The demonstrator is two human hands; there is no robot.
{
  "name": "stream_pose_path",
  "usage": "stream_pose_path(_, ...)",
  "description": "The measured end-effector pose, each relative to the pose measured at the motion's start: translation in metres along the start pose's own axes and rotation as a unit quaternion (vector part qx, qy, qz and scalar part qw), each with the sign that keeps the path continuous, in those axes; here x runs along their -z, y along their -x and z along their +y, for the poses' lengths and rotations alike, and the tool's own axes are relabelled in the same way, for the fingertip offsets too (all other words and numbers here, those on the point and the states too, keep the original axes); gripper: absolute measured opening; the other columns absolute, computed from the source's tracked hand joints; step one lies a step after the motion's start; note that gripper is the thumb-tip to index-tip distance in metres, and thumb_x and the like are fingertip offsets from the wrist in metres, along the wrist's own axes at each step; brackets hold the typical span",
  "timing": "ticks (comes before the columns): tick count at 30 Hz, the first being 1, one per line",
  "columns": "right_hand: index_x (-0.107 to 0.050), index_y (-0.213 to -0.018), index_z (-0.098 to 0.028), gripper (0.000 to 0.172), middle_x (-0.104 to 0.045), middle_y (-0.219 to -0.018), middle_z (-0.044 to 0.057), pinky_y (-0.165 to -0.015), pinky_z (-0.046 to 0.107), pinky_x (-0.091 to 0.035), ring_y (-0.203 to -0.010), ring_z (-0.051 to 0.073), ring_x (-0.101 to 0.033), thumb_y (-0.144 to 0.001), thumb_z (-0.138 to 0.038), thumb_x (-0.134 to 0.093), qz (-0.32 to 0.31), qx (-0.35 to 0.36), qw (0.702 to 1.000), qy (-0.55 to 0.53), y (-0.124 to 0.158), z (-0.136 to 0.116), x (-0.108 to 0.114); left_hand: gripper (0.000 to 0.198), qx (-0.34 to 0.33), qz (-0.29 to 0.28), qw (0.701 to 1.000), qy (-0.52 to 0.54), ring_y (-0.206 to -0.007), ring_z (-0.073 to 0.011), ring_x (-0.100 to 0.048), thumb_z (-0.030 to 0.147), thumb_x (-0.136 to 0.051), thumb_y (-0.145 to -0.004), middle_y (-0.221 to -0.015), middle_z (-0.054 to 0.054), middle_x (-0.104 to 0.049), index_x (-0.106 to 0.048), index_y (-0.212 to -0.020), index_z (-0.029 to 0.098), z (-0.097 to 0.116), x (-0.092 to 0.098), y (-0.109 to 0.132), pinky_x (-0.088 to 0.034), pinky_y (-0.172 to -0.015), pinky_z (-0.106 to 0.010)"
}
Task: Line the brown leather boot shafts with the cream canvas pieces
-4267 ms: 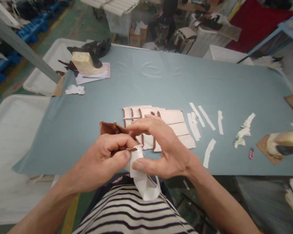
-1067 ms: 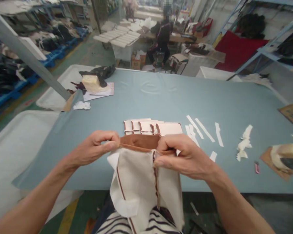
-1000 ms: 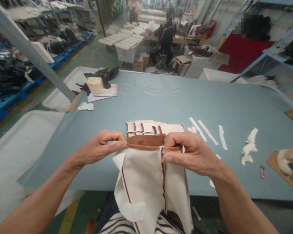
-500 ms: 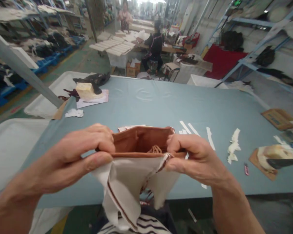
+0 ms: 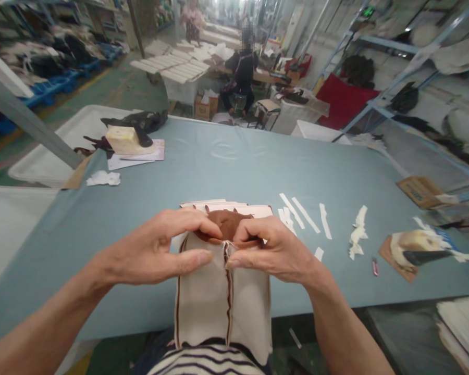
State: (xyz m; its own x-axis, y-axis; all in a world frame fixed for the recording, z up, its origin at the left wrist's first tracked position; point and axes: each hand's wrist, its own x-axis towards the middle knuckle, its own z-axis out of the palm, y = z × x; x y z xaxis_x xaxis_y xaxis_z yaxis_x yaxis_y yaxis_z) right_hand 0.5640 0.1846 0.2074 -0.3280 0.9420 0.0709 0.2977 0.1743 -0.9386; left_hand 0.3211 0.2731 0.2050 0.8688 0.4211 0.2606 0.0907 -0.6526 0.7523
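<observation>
Both hands, left hand [image 5: 156, 252] and right hand [image 5: 271, 250], are pinched shut on the top edge of the cream-and-brown piece [image 5: 222, 302] at lower centre, hanging lengthwise toward the lap, brown lining probably tucked between them.

The blue-grey bench [image 5: 234, 166] carries a row of cream brown-edged pieces [image 5: 258, 210] near the front edge. White strips [image 5: 306, 214] and crumpled scraps [image 5: 358, 234] lie to their right. A yellowish block [image 5: 123, 140] sits on papers [image 5: 153, 151] at the far-left corner.

Both hands, left [image 5: 156, 250] & right [image 5: 273, 250], moved closer together, pinching brown pouch [image 5: 229, 223] mouth shut; white lining [image 5: 222, 302] now hangs flat.
</observation>
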Motion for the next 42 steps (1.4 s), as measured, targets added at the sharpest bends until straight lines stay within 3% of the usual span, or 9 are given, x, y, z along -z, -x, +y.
stream_pose_path(3,-0.051,-0.067,-0.020,0.054,-0.042,-0.062,-0.007,-0.051,0.024,-0.024,-0.056,0.008,-0.032,-0.090,-0.060,-0.080,-0.006,0.012,1.000,0.005,-0.001,0.002,-0.003,0.016,-0.004,-0.003,1.000,0.023,-0.082,-0.0121,-0.071,0.016,-0.061,-0.092,-0.092,0.002,-0.080,-0.074,-0.102,0.019,0.009,-0.008,-0.010,-0.051,-0.079,-0.020)
stream_pose_path(12,-0.053,-0.068,-0.019,0.051,-0.044,-0.062,-0.007,-0.050,0.023,-0.025,-0.056,0.008,-0.033,-0.089,-0.056,-0.082,0.000,-0.004,1.000,-0.005,0.009,0.009,-0.005,0.020,-0.034,-0.029,0.999,0.010,-0.063,-0.0081,-0.065,0.012,-0.055,-0.089,-0.074,0.002,-0.077,-0.075,-0.091,0.016,0.009,-0.010,-0.019,-0.046,-0.064,-0.017)
stream_pose_path(18,-0.055,-0.070,-0.019,0.046,-0.045,-0.062,-0.008,-0.050,0.022,-0.025,-0.057,0.008,-0.033,-0.088,-0.050,-0.084,-0.007,-0.016,1.000,-0.022,0.014,0.015,-0.008,0.023,-0.042,-0.052,0.998,0.001,-0.062,-0.0073,-0.064,0.012,-0.054,-0.091,-0.077,0.001,-0.078,-0.077,-0.095,0.016,0.008,-0.014,-0.017,-0.045,-0.063,-0.015)
stream_pose_path(26,-0.056,-0.071,-0.019,0.044,-0.047,-0.063,-0.008,-0.052,0.023,-0.026,-0.058,0.008,-0.035,-0.085,-0.048,-0.085,-0.017,-0.025,0.999,-0.045,0.017,0.017,-0.014,0.023,-0.033,-0.035,0.999,-0.005,-0.057,-0.0065,-0.061,0.010,-0.055,-0.091,-0.070,0.002,-0.075,-0.077,-0.086,0.015,0.015,-0.016,-0.009,-0.043,-0.059,-0.015)
stream_pose_path(32,-0.060,-0.078,-0.020,0.032,-0.060,-0.074,-0.003,-0.064,0.025,-0.037,-0.067,0.012,-0.051,-0.089,-0.046,-0.075,-0.004,0.055,0.998,0.035,0.017,0.005,-0.029,0.022,0.016,-0.037,0.998,0.048,-0.053,-0.0063,-0.054,0.013,-0.056,-0.089,-0.062,0.005,-0.066,-0.075,-0.078,0.015,0.029,-0.018,0.006,-0.040,-0.054,-0.015)
stream_pose_path(37,-0.058,-0.080,-0.021,0.019,-0.064,-0.076,-0.002,-0.070,0.028,-0.041,-0.071,0.015,-0.057,-0.088,-0.035,-0.068,0.027,0.097,0.992,0.076,0.017,0.002,-0.040,0.024,0.046,-0.029,0.997,0.045,-0.052,-0.0062,-0.050,0.015,-0.054,-0.090,-0.059,0.005,-0.062,-0.074,-0.076,0.015,0.037,-0.019,0.014,-0.037,-0.051,-0.015)
stream_pose_path(42,-0.055,-0.077,-0.022,0.017,-0.063,-0.076,-0.002,-0.072,0.029,-0.042,-0.070,0.015,-0.055,-0.089,-0.031,-0.064,0.029,0.101,0.992,0.065,0.015,-0.001,-0.044,0.023,0.061,-0.024,0.995,0.072,-0.051,-0.0060,-0.048,0.015,-0.054,-0.089,-0.059,0.006,-0.060,-0.072,-0.075,0.015,0.036,-0.018,0.017,-0.036,-0.050,-0.015)
